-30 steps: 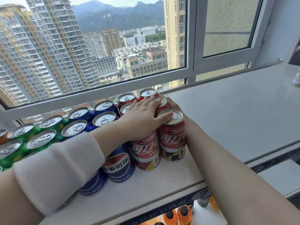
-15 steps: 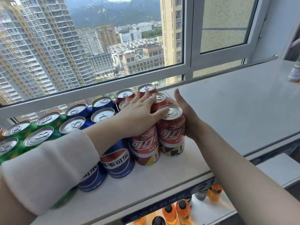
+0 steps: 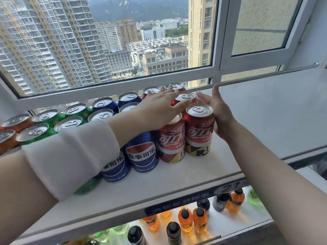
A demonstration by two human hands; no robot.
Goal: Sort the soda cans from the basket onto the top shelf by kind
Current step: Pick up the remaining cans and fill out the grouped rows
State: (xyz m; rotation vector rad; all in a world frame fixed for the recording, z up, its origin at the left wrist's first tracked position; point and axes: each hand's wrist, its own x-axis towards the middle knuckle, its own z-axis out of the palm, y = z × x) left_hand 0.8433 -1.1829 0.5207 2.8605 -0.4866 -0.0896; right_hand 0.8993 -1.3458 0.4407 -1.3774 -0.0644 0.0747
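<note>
Neither grip closes on anything. The left hand (image 3: pixel 159 108) lies flat, fingers straight, on the tops of the red cans (image 3: pixel 199 131). The right hand (image 3: pixel 218 110) stands open at their right, its fingers now swung off them. The cans stand on the white top shelf (image 3: pixel 265 112) below a window (image 3: pixel 106 41), just right of blue cans (image 3: pixel 141 152) marked 百事可乐. The red labels read FIFA WORLD.

A white window frame (image 3: pixel 216 50) spans the far side, tower blocks (image 3: pixel 53 41) and hazy hills (image 3: pixel 138 7) beyond its glass. Nearest, a lower shelf (image 3: pixel 221 225) holds black-capped orange bottles (image 3: pixel 200 221), with blurred green bottles (image 3: pixel 115 234) to their left.
</note>
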